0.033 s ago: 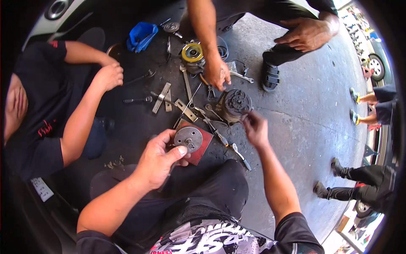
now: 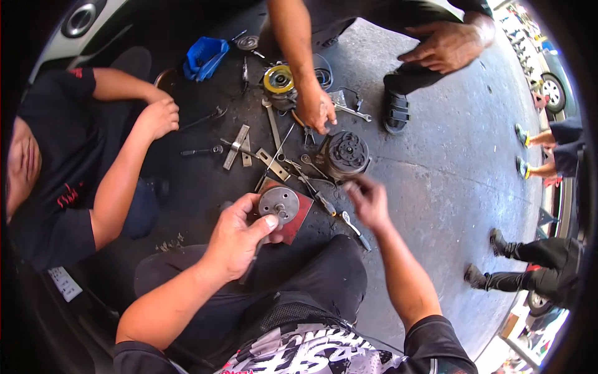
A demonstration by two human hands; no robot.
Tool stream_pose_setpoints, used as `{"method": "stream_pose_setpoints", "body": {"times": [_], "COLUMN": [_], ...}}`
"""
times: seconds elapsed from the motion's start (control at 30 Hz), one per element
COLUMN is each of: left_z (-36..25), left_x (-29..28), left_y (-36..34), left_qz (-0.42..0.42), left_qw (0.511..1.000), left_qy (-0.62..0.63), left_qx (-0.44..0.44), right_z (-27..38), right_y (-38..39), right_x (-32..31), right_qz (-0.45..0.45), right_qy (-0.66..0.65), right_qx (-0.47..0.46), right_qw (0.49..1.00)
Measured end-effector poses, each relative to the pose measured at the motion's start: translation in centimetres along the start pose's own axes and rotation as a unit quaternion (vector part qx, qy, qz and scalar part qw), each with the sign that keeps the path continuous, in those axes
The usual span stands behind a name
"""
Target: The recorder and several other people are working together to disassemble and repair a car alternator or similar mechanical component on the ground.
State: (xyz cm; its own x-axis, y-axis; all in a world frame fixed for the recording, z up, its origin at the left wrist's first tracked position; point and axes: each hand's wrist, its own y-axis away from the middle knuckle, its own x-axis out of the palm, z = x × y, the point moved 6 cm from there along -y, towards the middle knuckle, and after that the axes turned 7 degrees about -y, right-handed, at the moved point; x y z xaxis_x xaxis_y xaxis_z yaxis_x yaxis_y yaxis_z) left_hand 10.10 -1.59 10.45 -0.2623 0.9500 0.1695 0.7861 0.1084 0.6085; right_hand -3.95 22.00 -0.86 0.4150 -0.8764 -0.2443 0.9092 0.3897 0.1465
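Observation:
My left hand (image 2: 240, 240) grips a round grey metal disc (image 2: 273, 202) with small holes and a bolt at its centre, the thumb pressed on its near edge. Below the disc lies a flat red square plate (image 2: 300, 218). My right hand (image 2: 369, 202) hovers at the near side of a dark, round machine part (image 2: 349, 151) standing on the floor. Its fingers are bent and blurred, so whether they hold anything cannot be made out. Near that part, on its far left side, hangs a co-worker's hand (image 2: 316, 111).
Spread over the floor are a combination wrench (image 2: 272, 121), a ratchet (image 2: 355, 230), a screwdriver (image 2: 325, 204) and metal bars (image 2: 237, 146). A part with a yellow ring (image 2: 278, 79) and a blue bag (image 2: 205, 57) lie farther off. Another person (image 2: 75, 156) sits at the left.
My right hand has shifted slightly left and nearer to me, away from the dark machine part. My left hand keeps its hold on the disc.

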Motion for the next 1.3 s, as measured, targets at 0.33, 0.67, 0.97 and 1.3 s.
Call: {"method": "stream_pose_setpoints", "body": {"times": [0.33, 0.67, 0.97, 1.3], "left_z": [5.8, 8.2, 5.5, 5.4], "left_x": [13.9, 12.6, 13.9, 18.1], "left_y": [-7.8, -27.0, -27.9, -26.1], "left_qz": [0.089, -0.179, -0.035, 0.047], "left_qw": [0.85, 0.835, 0.652, 0.52], "left_qy": [-0.455, -0.439, -0.642, -0.773], "left_qx": [0.249, 0.279, 0.402, 0.362], "right_z": [-7.0, -30.6, -34.7, -35.0], "right_y": [10.8, 14.9, 15.8, 15.3], "right_x": [0.5, -13.3, -13.1, -13.3], "right_qz": [-0.064, -0.399, -0.447, -0.436], "right_qy": [-0.462, -0.471, -0.497, -0.513], "right_qx": [0.205, 0.309, 0.33, 0.373], "right_qw": [0.86, 0.724, 0.667, 0.639]}}
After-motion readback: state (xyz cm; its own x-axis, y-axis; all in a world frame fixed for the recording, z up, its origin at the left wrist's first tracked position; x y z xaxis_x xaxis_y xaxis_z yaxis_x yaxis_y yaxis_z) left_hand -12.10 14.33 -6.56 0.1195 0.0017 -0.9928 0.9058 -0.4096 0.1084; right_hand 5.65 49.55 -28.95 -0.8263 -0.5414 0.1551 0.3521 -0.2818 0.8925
